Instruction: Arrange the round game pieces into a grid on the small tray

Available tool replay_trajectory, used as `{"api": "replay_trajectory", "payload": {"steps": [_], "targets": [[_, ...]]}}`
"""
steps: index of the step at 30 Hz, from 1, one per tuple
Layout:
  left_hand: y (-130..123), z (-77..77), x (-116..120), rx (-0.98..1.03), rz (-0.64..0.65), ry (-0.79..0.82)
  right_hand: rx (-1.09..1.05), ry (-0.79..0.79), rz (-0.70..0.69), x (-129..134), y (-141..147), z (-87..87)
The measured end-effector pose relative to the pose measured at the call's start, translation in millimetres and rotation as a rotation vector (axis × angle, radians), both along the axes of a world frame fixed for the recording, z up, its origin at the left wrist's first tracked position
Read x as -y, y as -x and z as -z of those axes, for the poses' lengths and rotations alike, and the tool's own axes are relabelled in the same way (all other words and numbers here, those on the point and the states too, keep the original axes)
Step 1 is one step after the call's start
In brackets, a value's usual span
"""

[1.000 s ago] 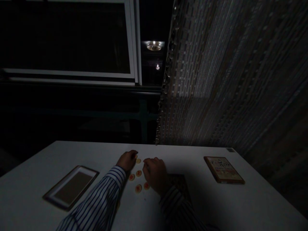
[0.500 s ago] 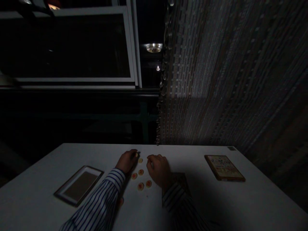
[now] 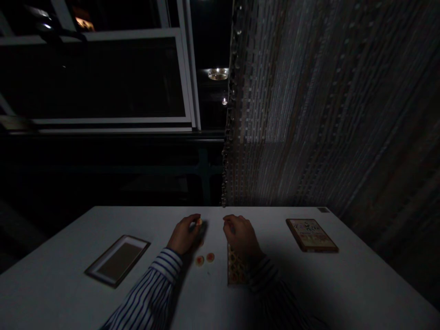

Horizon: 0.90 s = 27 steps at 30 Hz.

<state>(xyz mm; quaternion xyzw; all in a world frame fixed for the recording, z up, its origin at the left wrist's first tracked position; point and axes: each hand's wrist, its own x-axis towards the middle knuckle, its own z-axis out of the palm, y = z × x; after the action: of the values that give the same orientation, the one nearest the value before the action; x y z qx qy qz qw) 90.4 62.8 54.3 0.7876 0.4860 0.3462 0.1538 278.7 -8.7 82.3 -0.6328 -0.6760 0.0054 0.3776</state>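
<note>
My left hand (image 3: pixel 184 234) is closed in a pinch over the middle of the table, its fingertips gripping a round xiangqi piece (image 3: pixel 199 222) with a red marking. Two more xiangqi pieces, a left one (image 3: pixel 200 261) and a right one (image 3: pixel 210 257), lie flat nearer to me. Something round shows only in part beside my left fingers. My right hand (image 3: pixel 242 236) hovers over a dark tray (image 3: pixel 233 280) holding several round pieces. Its fingers are curled with thumb and forefinger close together; whether anything sits between them is too dark to make out.
On the left of the white table (image 3: pixel 68 256) lies a shallow rimmed box part (image 3: pixel 118 261). A flat box with a printed cover (image 3: pixel 312 235) rests on the right. Behind stand a bead curtain (image 3: pixel 292 114) and a white-framed window (image 3: pixel 187 78).
My right hand has moved right, above the tray, showing more of its round pieces. My left hand has shifted slightly right. Fewer loose pieces show between my hands.
</note>
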Motion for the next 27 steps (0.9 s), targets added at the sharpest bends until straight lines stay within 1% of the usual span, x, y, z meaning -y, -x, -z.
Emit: {"api": "replay_trajectory", "payload": {"steps": [6, 12, 17, 21, 24, 27], "targets": [[-10.8, -5.2, 15.8, 0.026, 0.03, -0.014, -0.008, -0.002, 0.014, 11.4, -16.2, 1.6], [-21.6, -3.4, 30.2, 0.068, 0.027, -0.028, -0.046, 0.043, -0.017, 14.9, -26.2, 6.2], [-28.8, 5.6, 43.0, 0.1, 0.003, -0.031, -0.07, 0.079, -0.079, 18.1, -27.2, 11.9], [-33.6, 15.0, 51.6, 0.121, -0.012, -0.049, -0.039, 0.112, -0.114, 20.3, -25.5, 16.0], [-38.0, 18.7, 58.8, 0.141, -0.032, -0.054, -0.012, 0.118, -0.148, 21.1, -25.4, 17.0], [-42.9, 23.1, 65.8, 0.181, -0.026, -0.048, 0.018, 0.144, -0.183, 20.7, -26.3, 17.1]]}}
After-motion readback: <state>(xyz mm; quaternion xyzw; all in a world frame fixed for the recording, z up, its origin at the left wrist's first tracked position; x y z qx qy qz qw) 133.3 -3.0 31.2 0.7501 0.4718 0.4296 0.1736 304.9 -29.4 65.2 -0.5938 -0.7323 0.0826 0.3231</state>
